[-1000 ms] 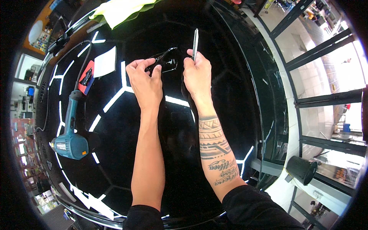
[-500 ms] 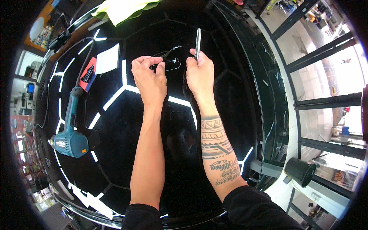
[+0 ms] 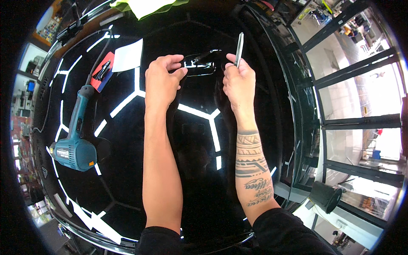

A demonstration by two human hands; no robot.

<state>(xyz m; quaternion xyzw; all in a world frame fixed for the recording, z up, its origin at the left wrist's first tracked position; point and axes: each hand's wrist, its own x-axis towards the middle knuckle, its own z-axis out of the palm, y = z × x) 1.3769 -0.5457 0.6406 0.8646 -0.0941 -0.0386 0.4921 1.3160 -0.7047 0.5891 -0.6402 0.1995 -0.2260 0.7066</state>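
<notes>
My left hand (image 3: 165,80) is at the left end of a small glossy dark piece (image 3: 199,63), thumb and fingers closed at its edge; where they grip it is partly hidden. The piece has a bright reflective outline over a shiny black curved panel (image 3: 199,182). To its right my right hand (image 3: 240,85) grips a slim silver tool (image 3: 240,46), which points up from between thumb and fingers, apart from the piece. At the left lie a white paper sheet (image 3: 127,55) and a red and blue card (image 3: 102,72) with black items on it.
A teal heat gun (image 3: 74,148) with a cord lies on the panel's left side. A folded yellow-green cloth (image 3: 146,6) is at the far edge. A black bucket-like object (image 3: 325,195) stands beyond the right edge, by dark-framed glazing (image 3: 361,123).
The view has shifted a little. My right hand has moved rightward with the silver tool, widening the gap between my hands. More of the dark piece shows beside my left fingers.
</notes>
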